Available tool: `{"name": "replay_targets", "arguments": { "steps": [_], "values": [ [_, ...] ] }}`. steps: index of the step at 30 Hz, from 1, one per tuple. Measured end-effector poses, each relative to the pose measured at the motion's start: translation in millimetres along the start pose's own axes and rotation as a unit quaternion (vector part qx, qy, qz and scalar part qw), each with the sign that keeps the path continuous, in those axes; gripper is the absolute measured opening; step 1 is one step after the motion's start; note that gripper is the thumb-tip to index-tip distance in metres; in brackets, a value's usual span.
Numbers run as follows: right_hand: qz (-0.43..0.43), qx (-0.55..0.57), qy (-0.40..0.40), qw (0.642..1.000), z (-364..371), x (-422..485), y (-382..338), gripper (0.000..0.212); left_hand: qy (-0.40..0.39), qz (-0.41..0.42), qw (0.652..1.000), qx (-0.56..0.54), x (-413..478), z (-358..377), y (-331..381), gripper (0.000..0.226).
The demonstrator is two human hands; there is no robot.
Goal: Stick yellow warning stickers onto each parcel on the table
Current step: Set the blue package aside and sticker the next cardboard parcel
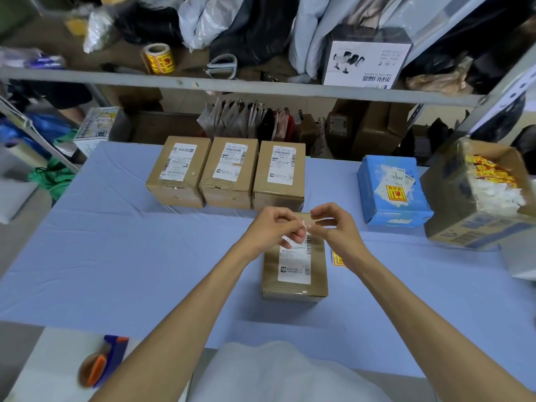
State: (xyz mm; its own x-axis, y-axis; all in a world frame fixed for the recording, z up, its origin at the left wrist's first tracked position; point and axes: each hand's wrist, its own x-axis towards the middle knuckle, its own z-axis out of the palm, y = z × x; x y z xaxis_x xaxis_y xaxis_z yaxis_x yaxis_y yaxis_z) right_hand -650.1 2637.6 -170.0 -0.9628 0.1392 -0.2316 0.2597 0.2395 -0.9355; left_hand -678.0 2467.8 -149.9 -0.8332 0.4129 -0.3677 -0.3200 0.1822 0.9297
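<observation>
A brown parcel point(295, 274) with a white shipping label lies on the blue table cloth point(145, 256) in front of me. Above its far end, my left hand point(275, 227) and my right hand point(333, 224) pinch a small white strip, seemingly a sticker or its backing paper point(306, 224), between their fingertips. A yellow warning sticker point(338, 259) lies on the cloth just right of the parcel, partly hidden by my right wrist. Three more brown parcels point(229, 172) stand in a row behind. A blue parcel point(391, 190) at the right carries a yellow sticker.
An open cardboard box point(475, 195) at the far right holds yellow stickers and white scraps. A roll of yellow stickers point(159, 58) sits on the metal shelf behind. A tape dispenser point(101, 361) lies at the near left. Bags and cartons crowd the shelf.
</observation>
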Motion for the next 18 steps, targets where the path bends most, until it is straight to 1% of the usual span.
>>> {"name": "replay_targets", "arguments": {
  "steps": [2, 3, 6, 8, 10, 12, 15, 18],
  "values": [
    [0.0, 0.033, -0.023, 0.999, 0.1, -2.1, -1.7, 0.01, 0.003, 0.001, 1.0, -0.002, 0.8, 1.1, -1.1, 0.005],
    [0.0, 0.052, -0.042, 0.998, 0.2, -3.8, -2.5, 0.008, 0.004, 0.002, 1.0, 0.0, 1.4, 1.7, -1.8, 0.006],
    [-0.018, 0.05, -0.061, 0.997, 1.2, -8.1, -4.0, 0.015, 0.004, 0.005, 1.0, 0.016, 2.7, 2.4, -3.3, 0.007],
    [-0.028, 0.049, -0.051, 0.997, 2.4, -9.7, -3.8, 0.011, 0.005, 0.008, 1.0, 0.023, 4.3, 2.5, -4.7, 0.007],
    [-0.018, 0.06, -0.024, 0.998, 2.6, -9.2, -3.4, 0.006, 0.015, 0.004, 0.999, 0.031, 6.1, 2.5, -6.9, 0.008],
    [0.003, 0.073, 0.01, 0.997, 1.5, -7.5, -2.6, 0.009, 0.037, -0.002, 0.999, 0.023, 8.4, 1.5, -10.7, 0.004],
    [0.014, 0.084, 0.021, 0.996, 0.4, -6.9, -2.2, 0.009, 0.055, -0.005, 0.998, 0.004, 10.6, 1.5, -13.9, 0.012],
    [0.008, 0.091, -0.008, 0.996, 2.6, -9.5, -4.8, 0.009, 0.065, 0.014, 0.996, 0.052, 12.3, 7.1, -15.1, 0.033]
  ]
}}
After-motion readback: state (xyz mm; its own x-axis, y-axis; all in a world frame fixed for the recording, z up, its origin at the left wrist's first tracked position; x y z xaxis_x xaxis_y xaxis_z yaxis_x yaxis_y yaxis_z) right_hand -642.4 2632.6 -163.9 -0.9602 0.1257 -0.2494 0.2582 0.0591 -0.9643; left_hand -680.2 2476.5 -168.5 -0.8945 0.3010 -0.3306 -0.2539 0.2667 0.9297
